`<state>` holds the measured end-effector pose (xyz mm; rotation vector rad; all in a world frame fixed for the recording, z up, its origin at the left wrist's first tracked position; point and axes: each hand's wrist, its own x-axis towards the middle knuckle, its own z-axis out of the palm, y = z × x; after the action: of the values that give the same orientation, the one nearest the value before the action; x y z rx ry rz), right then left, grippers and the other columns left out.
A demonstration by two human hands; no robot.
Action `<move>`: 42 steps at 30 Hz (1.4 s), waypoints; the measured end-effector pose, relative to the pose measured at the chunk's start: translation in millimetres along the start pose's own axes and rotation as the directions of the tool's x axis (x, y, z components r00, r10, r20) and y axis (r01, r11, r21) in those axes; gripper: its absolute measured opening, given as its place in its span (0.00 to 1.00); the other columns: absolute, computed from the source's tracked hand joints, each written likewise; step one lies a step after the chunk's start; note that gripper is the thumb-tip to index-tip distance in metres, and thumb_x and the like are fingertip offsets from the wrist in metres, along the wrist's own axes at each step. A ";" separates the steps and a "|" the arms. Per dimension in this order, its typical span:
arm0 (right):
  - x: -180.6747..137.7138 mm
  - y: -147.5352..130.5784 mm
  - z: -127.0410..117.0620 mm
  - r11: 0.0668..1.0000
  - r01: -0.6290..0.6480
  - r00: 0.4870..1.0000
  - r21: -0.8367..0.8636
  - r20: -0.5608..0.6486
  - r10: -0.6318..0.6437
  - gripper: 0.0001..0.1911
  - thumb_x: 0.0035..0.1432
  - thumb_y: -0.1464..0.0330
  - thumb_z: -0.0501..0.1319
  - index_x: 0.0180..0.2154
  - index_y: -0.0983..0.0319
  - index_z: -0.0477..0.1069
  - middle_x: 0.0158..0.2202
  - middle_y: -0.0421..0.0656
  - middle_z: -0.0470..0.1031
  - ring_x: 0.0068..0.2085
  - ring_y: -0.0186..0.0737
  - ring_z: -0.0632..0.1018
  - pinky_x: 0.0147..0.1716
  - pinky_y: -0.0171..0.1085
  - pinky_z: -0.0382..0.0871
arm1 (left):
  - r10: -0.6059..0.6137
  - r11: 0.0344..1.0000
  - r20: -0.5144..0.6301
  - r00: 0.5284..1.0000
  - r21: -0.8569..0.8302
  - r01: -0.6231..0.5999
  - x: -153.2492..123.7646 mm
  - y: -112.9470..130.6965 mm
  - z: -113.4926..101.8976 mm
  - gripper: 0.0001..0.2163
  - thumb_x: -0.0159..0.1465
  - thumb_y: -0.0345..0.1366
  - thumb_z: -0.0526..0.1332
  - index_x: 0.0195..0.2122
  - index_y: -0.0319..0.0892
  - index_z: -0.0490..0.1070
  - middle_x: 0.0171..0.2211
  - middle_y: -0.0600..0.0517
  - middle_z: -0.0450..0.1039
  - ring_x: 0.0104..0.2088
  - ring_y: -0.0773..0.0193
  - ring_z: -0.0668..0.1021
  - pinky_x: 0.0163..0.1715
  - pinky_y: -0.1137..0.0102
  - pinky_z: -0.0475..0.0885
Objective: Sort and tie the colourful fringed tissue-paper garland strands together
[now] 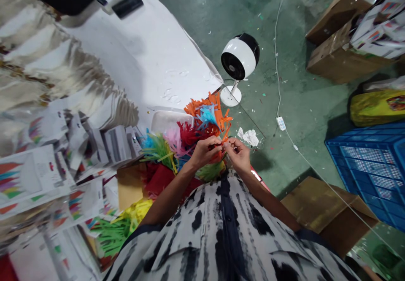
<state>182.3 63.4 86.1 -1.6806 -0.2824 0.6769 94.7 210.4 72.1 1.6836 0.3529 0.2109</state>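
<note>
My left hand and my right hand meet close in front of my body, fingertips pinched together. Between them is the twisted end of an orange paper tassel. Around and beyond the hands lies a pile of fringed tassels: an orange bunch, a light blue one, a red one, a pink one and a green one. The exact grip of the fingertips is too small to make out. A shallow white tray sits beside the tassels on the white table.
Stacked printed packets and off-white bundles crowd the left. A white-and-black fan stands past the table corner. On the floor are a power cable, cardboard box, blue crate and more cartons.
</note>
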 end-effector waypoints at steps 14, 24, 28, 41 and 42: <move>3.3 3.1 -6.1 1.000 -0.003 0.999 0.017 0.044 0.002 0.18 0.63 0.50 0.66 0.35 0.59 0.76 0.27 0.36 0.68 0.28 0.34 0.65 0.29 0.34 0.61 | 0.071 0.997 0.008 0.997 0.036 -0.071 0.3 -0.7 1.4 0.12 0.69 0.44 0.66 0.35 0.41 0.76 0.33 0.51 0.77 0.32 0.65 0.76 0.35 0.70 0.70; 1.1 6.4 -3.9 0.999 0.040 0.999 -0.020 -0.013 -0.040 0.15 0.66 0.55 0.63 0.35 0.59 0.76 0.27 0.37 0.69 0.28 0.34 0.65 0.29 0.35 0.60 | 0.068 0.993 -0.020 0.997 0.094 -0.066 0.0 4.4 3.6 0.08 0.69 0.39 0.64 0.36 0.42 0.76 0.34 0.51 0.78 0.34 0.65 0.77 0.37 0.71 0.69; 0.9 6.1 -4.0 0.999 0.041 0.999 -0.028 -0.001 -0.041 0.14 0.65 0.55 0.65 0.38 0.58 0.77 0.26 0.36 0.66 0.27 0.34 0.64 0.28 0.35 0.59 | 0.058 0.994 -0.029 0.998 0.094 -0.055 0.3 5.9 3.6 0.09 0.69 0.40 0.63 0.35 0.42 0.75 0.34 0.51 0.77 0.33 0.64 0.76 0.37 0.70 0.68; 0.8 6.6 -4.2 0.997 0.072 0.996 -0.025 0.052 -0.071 0.12 0.64 0.56 0.66 0.38 0.58 0.74 0.26 0.34 0.63 0.27 0.33 0.64 0.29 0.35 0.59 | 0.026 0.996 -0.025 0.999 -0.082 -0.028 -0.3 -2.2 4.5 0.16 0.67 0.47 0.68 0.31 0.41 0.72 0.31 0.52 0.73 0.31 0.66 0.73 0.33 0.70 0.68; 0.5 6.8 -4.1 0.997 0.074 0.996 -0.028 0.046 -0.073 0.11 0.64 0.57 0.66 0.38 0.58 0.74 0.26 0.34 0.63 0.27 0.33 0.64 0.29 0.35 0.59 | 0.021 0.995 -0.029 0.999 -0.093 -0.024 -0.6 -2.5 4.5 0.15 0.67 0.47 0.68 0.31 0.40 0.73 0.31 0.51 0.74 0.32 0.65 0.73 0.33 0.70 0.68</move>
<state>183.8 58.8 79.8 -1.6765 -0.3864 0.6592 95.4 206.3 69.0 1.5947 0.3397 0.2639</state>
